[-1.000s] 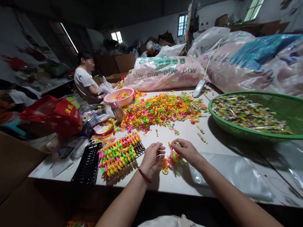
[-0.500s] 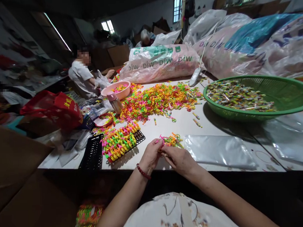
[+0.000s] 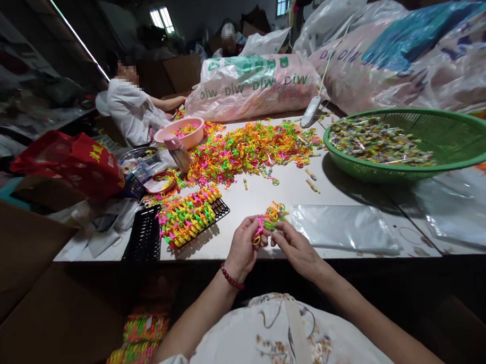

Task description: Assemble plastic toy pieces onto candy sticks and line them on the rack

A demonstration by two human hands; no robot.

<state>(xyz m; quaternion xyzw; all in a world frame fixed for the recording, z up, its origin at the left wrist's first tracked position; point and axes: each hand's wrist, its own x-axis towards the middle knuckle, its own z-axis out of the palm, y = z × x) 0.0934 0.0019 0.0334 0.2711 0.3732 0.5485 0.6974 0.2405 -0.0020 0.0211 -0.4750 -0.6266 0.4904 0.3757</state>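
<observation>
Near the table's front edge, my left hand pinches a pink plastic piece with a yellow ring-like part hanging below it. My right hand is close on the right, its fingers drawn together by a green piece; what lies between those fingertips is hidden. Just beyond my fingers is a small heap of orange, yellow and green plastic pieces. Left of my hands, a black rack bears rows of similar coloured pieces. A flat stack of clear plastic bags lies to the right.
A large pile of coloured pieces covers the table's middle. A green basket holds wrapped pieces at right. A pink basin, a flask and a red bag stand left. Bulging sacks line the back; a co-worker sits left.
My hands have come slightly apart, showing the pink, yellow and green pieces between them. The camera view has tipped down a little. The co-worker's arm reaches farther toward the pile.
</observation>
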